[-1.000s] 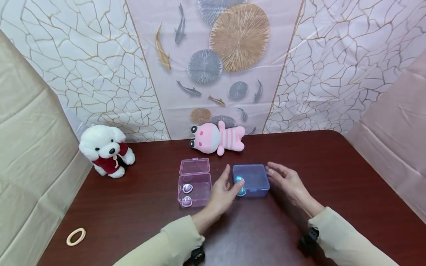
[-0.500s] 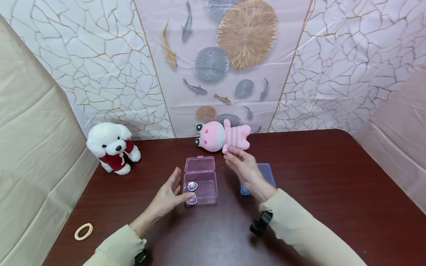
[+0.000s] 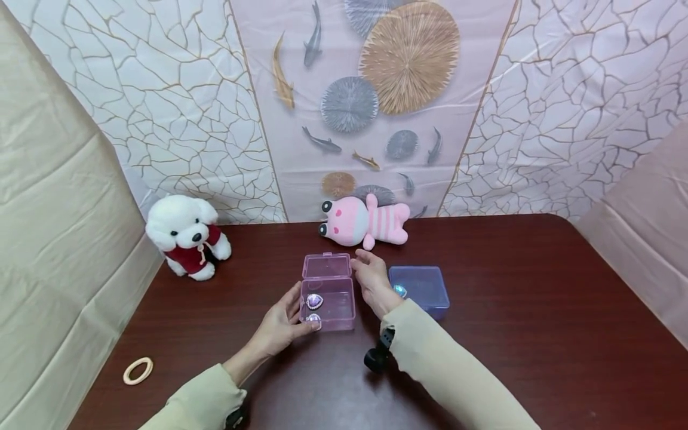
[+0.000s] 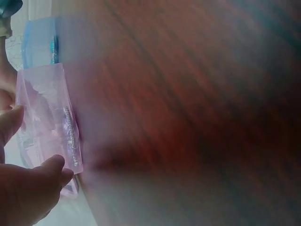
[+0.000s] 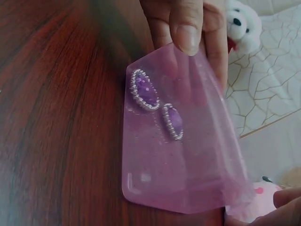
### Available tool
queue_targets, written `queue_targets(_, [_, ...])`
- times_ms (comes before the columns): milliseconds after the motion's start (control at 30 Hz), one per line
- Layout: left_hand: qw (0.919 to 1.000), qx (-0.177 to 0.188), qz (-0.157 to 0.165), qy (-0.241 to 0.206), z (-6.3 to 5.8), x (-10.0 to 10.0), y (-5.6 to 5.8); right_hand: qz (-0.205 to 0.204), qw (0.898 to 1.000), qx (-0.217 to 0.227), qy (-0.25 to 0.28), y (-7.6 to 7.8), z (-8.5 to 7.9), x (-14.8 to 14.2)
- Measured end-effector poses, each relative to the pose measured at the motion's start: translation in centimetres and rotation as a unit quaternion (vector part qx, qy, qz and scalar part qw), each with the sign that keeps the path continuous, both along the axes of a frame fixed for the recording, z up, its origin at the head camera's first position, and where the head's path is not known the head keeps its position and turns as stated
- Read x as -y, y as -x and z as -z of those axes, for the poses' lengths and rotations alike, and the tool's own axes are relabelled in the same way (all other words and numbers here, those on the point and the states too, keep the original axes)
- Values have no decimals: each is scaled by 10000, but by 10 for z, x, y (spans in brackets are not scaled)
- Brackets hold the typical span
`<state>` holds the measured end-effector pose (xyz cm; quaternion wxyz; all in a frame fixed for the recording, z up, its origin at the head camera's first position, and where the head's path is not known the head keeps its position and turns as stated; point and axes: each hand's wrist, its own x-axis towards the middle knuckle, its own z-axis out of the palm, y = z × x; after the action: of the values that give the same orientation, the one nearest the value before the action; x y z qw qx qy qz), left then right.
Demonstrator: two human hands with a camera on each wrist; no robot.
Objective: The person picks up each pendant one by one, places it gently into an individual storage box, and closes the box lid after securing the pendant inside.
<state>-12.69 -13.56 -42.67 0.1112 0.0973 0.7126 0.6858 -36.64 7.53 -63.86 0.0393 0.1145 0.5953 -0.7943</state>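
Observation:
A clear pink plastic box (image 3: 341,304) stands on the table with its hinged lid (image 3: 326,267) tipped back. Two purple heart-shaped gems (image 3: 314,301) with beaded silver rims lie in its left part, the nearer one partly behind the thumb. My left hand (image 3: 276,325) grips the box's left side, thumb at the front corner and fingers along the side wall. My right hand (image 3: 373,280) is at the lid's right edge, fingertips at or touching it. Beyond that wrist sits a closed blue box (image 3: 421,286) with a blue gem (image 3: 400,291) showing inside; the forearm covers part of it.
A pink striped plush toy (image 3: 365,222) lies behind the boxes. At the back left sits a white plush dog (image 3: 185,233) in a red top. Pale wooden rings (image 3: 138,371) lie at the left on the dark table (image 3: 537,310). Patterned cloth hangs behind.
Both hands have left the blue box and moved left to the pink box. The left hand has taken hold of its side, and the right hand has come to its lid.

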Motion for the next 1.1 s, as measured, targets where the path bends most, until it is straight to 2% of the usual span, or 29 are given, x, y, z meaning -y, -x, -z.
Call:
queue_targets(67, [10000, 14, -48, -4, 1, -1, -1, -5, 10000, 49, 52, 30, 45, 0])
queue_targets(100, [10000, 37, -75, -21, 1, -1, -1, 23, 10000, 71, 41, 38, 59, 1])
queue_targets(167, [9999, 64, -109, -60, 1, -2, -2, 67, 9999, 29, 118, 41, 65, 2])
queue_targets(200, [9999, 61, -124, -75, 2, -2, -2, 97, 9999, 4, 127, 35, 57, 3])
queue_targets(233, [9999, 68, -123, -99, 2, -2, -2, 145, 9998, 31, 150, 23, 38, 5])
queue_targets(300, [9998, 66, -118, -134, 1, -3, -2, 239, 9996, -31, 119, -11, -12, 9])
queue_targets(400, [9999, 28, -144, -87, 2, -3, -3, 343, 9993, 34, -114, -80, -119, 19])
queue_targets(467, [9999, 18, -147, -70, 2, -3, -3, 356, 9988, 18, -335, -119, -180, 25])
queue_targets(533, [9998, 24, -152, -84, 2, -3, -2, 328, 9981, 102, -511, -148, -229, 30])
queue_targets(600, [9998, 28, -151, -114, 2, -3, -2, 300, 9980, 49, -551, -164, -254, 32])
queue_targets(667, [9997, 36, -163, -160, 2, -4, -1, 242, 9983, 15, -539, -171, -267, 32])
queue_targets(700, [9997, 30, -172, -173, 2, -4, -1, 245, 9980, -29, -582, -171, -267, 31])
queue_targets(800, [9996, 24, -229, -170, 2, -3, 0, 175, 9954, -335, -880, -170, -260, 29])
queue_targets(867, [9996, 2, -260, -144, 1, -3, 0, 52, 9901, -588, -1270, -171, -255, 26])
queue_targets(967, [9993, -21, -357, -60, 1, -2, -1, -225, 9759, -1049, -1898, -183, -252, 18])
queue_targets(1100, [9971, -148, -675, 312, 2, -2, -2, -755, 9468, -1547, -2720, -203, -249, 4])
